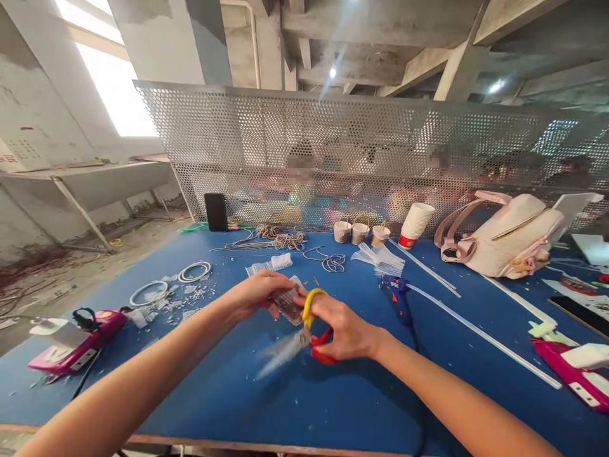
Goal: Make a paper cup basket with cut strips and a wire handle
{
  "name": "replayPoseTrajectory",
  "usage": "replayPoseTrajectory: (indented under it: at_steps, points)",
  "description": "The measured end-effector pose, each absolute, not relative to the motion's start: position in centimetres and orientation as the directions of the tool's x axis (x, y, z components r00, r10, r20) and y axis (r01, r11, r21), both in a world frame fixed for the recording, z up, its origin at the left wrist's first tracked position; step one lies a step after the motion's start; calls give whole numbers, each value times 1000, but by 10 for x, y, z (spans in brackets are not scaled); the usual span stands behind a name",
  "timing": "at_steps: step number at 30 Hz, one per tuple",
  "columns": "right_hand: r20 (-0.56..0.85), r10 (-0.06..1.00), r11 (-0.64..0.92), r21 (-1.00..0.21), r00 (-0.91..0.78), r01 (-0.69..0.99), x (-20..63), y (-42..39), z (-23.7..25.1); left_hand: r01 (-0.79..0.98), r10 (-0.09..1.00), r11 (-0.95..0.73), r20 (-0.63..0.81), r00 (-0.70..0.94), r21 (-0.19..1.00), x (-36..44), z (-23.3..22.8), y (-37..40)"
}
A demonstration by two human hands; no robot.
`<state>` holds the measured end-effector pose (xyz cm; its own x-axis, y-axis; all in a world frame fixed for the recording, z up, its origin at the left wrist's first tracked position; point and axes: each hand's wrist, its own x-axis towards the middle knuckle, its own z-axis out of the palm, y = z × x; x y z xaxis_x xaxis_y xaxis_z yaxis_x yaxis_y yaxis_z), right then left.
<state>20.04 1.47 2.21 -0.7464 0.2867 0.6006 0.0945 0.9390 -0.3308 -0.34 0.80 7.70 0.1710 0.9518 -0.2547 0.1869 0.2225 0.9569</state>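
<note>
A small clear plastic strip (287,303) is pinched between the thumb and fingers of the left hand (259,293), held above the blue table (295,400). Touching its right edge is a pair of scissors (304,333) with one yellow and one red loop. The right hand (343,330) is closed through those loops, and the blades point down and to the left, blurred, so how far apart they stand cannot be told.

Just right of the scissors and a little farther back lies a blue glue gun (398,295), its dark cord trailing toward the near edge. Beyond the glue gun is a bundle of clear sticks (379,258), then three small cups (360,232) and a stack of paper cups (415,225). Far right of the scissors sits a pink bag (507,236). To the left of the scissors lie white rings (194,271) among scraps, and farther left a pink tool (76,346). Behind everything stands a perforated metal screen (333,146).
</note>
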Motion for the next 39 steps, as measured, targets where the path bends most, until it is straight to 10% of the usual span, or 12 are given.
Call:
replayPoseTrajectory:
  at_steps: [3, 11, 21, 23, 27, 30, 33, 39]
  points:
    - [583, 73, 993, -116, -809, 7, 202, 11, 16, 211, 949, 233, -270, 165, 949, -6, 81, 11]
    - [400, -101, 982, 185, -911, -28, 196, 18, 3, 333, 954, 168, -238, 182, 928, -4, 100, 13]
    - [449, -42, 988, 154, -893, 31, 189, 20, -1, 477, 952, 62, -195, 236, 877, -3, 107, 14]
    - [477, 6, 1000, 8, -879, 11, 193, 16, -10, 504, 954, 43, -186, 235, 862, -8, 108, 17]
    - [581, 541, 804, -569, -608, 172, 201, 10, -16, 561, 954, -4, -166, 251, 828, -16, 104, 25]
    - [380, 853, 450, -883, -359, 134, 200, 17, -8, 574, 956, -53, -125, 266, 817, -15, 97, 28]
    - [142, 959, 143, -990, -246, -17, 195, 27, -5, 542, 955, -82, -90, 284, 836, -7, 90, 28]
    - [48, 980, 12, -983, -194, -183, 189, 32, -12, 374, 940, -64, -70, 333, 925, 9, 74, 23]
